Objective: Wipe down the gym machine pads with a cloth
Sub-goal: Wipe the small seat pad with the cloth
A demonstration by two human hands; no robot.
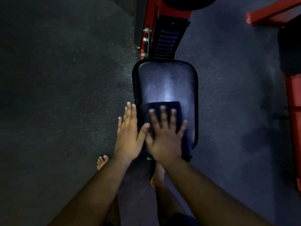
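1. The right hand lies flat, palm down, on a dark cloth at the near end of the seat pad; its fingers are straight and spread, pressing the cloth rather than gripping it.
2. The left hand is held flat with fingers straight and together, alongside the pad's near left edge; it holds nothing, and whether it touches the pad's side cannot be told.
3. The cloth covers the near part of the pad, towards its left edge; the far part is bare and shows a bright glare.
4. Beyond the pad's far edge stands the red machine frame with bolts on its left face and a ribbed adjuster.
5. More red framing stands at the right, well apart from the pad.
6. Speckled rubber floor lies open on both sides of the pad; a bare foot rests on it near the left wrist.
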